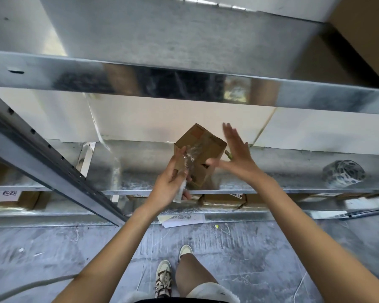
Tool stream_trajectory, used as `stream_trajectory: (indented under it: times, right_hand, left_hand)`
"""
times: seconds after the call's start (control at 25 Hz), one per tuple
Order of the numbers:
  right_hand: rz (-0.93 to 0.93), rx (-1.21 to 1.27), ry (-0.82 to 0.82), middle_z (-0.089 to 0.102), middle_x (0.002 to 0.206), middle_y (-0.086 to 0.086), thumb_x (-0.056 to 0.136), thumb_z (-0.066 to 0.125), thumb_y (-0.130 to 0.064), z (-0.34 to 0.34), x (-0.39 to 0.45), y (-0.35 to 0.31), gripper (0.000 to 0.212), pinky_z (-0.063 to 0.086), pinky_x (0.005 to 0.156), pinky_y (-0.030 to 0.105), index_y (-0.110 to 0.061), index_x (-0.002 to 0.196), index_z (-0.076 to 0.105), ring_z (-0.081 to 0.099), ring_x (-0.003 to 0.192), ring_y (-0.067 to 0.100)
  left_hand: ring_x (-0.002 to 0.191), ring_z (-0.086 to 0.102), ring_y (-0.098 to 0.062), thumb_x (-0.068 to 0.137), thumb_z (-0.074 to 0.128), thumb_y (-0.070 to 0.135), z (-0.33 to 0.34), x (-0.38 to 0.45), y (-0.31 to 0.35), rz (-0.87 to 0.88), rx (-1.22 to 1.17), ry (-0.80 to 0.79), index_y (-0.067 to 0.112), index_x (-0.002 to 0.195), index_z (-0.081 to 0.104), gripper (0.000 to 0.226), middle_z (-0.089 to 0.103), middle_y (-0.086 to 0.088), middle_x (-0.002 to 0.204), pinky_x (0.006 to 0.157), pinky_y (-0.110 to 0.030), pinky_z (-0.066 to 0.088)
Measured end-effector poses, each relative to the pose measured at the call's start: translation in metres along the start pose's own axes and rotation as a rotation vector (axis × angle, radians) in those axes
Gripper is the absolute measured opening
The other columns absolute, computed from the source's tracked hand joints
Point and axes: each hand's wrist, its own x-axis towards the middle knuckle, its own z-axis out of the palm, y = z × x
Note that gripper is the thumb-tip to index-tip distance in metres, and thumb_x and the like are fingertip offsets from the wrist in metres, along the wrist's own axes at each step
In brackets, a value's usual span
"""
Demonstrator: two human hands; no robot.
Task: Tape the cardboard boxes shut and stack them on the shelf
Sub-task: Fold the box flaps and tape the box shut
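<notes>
A small brown cardboard box [202, 147] is held tilted over the middle metal shelf [271, 171]. A crinkled strip of clear tape [189, 157] runs across its near face. My left hand [170, 184] grips the box's lower left side, thumb over the tape, and also holds a white strip that hangs down. My right hand [236, 154] is spread flat with straight fingers against the box's right side, thumb touching the box front. A roll of clear tape [344, 173] lies on the same shelf far to the right.
A slanted metal upright [53, 156] crosses on the left. The upper shelf's beam [184, 82] is overhead, with a large cardboard box [368, 29] at top right. Flat cardboard boxes [223, 201] sit on the lower shelf. Papers [182, 219] lie on the concrete floor near my feet.
</notes>
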Motion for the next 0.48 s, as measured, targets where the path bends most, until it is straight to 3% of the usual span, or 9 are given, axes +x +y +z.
stream_trajectory:
  times: [0.08, 0.12, 0.16, 0.2, 0.24, 0.28, 0.36, 0.48]
  right_hand:
    - [0.207, 0.342, 0.276, 0.016, 0.158, -0.008, 0.084, 0.051, -0.062, 0.007, -0.009, 0.032, 0.081, 0.014, 0.116, 0.031, -0.03, 0.151, 0.019, 0.016, 0.144, 0.011]
    - [0.325, 0.277, 0.362, 0.029, 0.154, 0.002, 0.09, 0.051, -0.053, 0.014, -0.008, 0.052, 0.07, 0.023, 0.114, 0.034, -0.021, 0.148, 0.03, 0.028, 0.14, 0.019]
    - [0.415, 0.09, 0.337, 0.037, 0.148, 0.012, 0.095, 0.052, -0.042, 0.021, -0.007, 0.071, 0.06, 0.031, 0.11, 0.038, -0.013, 0.145, 0.036, 0.037, 0.134, 0.028]
    - [0.471, -0.082, 0.26, 0.043, 0.14, 0.018, 0.096, 0.052, -0.032, 0.029, -0.006, 0.087, 0.052, 0.036, 0.104, 0.041, -0.008, 0.141, 0.04, 0.043, 0.126, 0.035]
    - [0.485, -0.22, 0.201, 0.047, 0.134, 0.02, 0.095, 0.051, -0.024, 0.037, -0.004, 0.098, 0.046, 0.04, 0.098, 0.042, -0.006, 0.137, 0.044, 0.046, 0.119, 0.038]
    - [0.476, -0.316, 0.189, 0.049, 0.128, 0.02, 0.094, 0.049, -0.02, 0.043, -0.002, 0.105, 0.039, 0.041, 0.093, 0.043, -0.005, 0.131, 0.049, 0.047, 0.114, 0.038]
    - [0.46, -0.436, 0.243, 0.052, 0.12, 0.017, 0.095, 0.045, -0.014, 0.047, 0.004, 0.11, 0.028, 0.044, 0.086, 0.043, -0.004, 0.119, 0.055, 0.048, 0.109, 0.035]
    - [0.437, -0.465, 0.218, 0.056, 0.109, 0.017, 0.094, 0.041, -0.005, 0.04, 0.007, 0.102, 0.018, 0.048, 0.076, 0.043, -0.002, 0.109, 0.051, 0.054, 0.101, 0.034]
  left_hand:
    - [0.07, 0.068, -0.017, 0.097, 0.047, 0.007, 0.005, -0.001, 0.003, 0.011, 0.019, 0.048, 0.028, 0.148, 0.024, 0.059, 0.054, -0.015, 0.132, 0.054, -0.017, 0.048]
    - [0.072, 0.067, -0.016, 0.097, 0.046, 0.004, 0.007, -0.001, 0.005, 0.014, 0.022, 0.077, 0.023, 0.148, 0.024, 0.059, 0.052, -0.024, 0.128, 0.075, -0.029, 0.05]
    - [0.071, 0.067, -0.015, 0.097, 0.045, 0.003, 0.009, -0.001, 0.008, 0.007, 0.018, 0.089, 0.022, 0.148, 0.023, 0.059, 0.052, -0.032, 0.122, 0.07, -0.001, 0.043]
    - [0.074, 0.066, -0.017, 0.097, 0.045, 0.004, 0.011, 0.0, 0.007, -0.006, 0.014, 0.107, 0.026, 0.148, 0.02, 0.06, 0.054, -0.032, 0.118, 0.051, -0.007, 0.037]
    - [0.078, 0.066, -0.021, 0.098, 0.046, 0.008, 0.011, 0.001, 0.007, -0.028, 0.0, 0.125, 0.031, 0.148, 0.017, 0.062, 0.059, -0.029, 0.114, 0.055, -0.027, 0.04]
    - [0.077, 0.066, -0.022, 0.098, 0.046, 0.01, 0.011, 0.001, 0.005, -0.053, -0.035, 0.138, 0.036, 0.146, 0.014, 0.064, 0.064, -0.023, 0.104, 0.051, -0.011, 0.043]
    - [0.056, 0.066, -0.02, 0.097, 0.047, 0.01, 0.012, 0.001, 0.005, -0.081, -0.154, 0.129, 0.038, 0.141, 0.015, 0.061, 0.068, -0.011, 0.082, 0.051, -0.014, 0.048]
    - [0.048, 0.064, -0.013, 0.098, 0.047, 0.008, 0.016, 0.002, 0.014, -0.108, -0.188, 0.132, 0.035, 0.137, 0.018, 0.056, 0.067, -0.006, 0.073, 0.047, -0.013, 0.049]
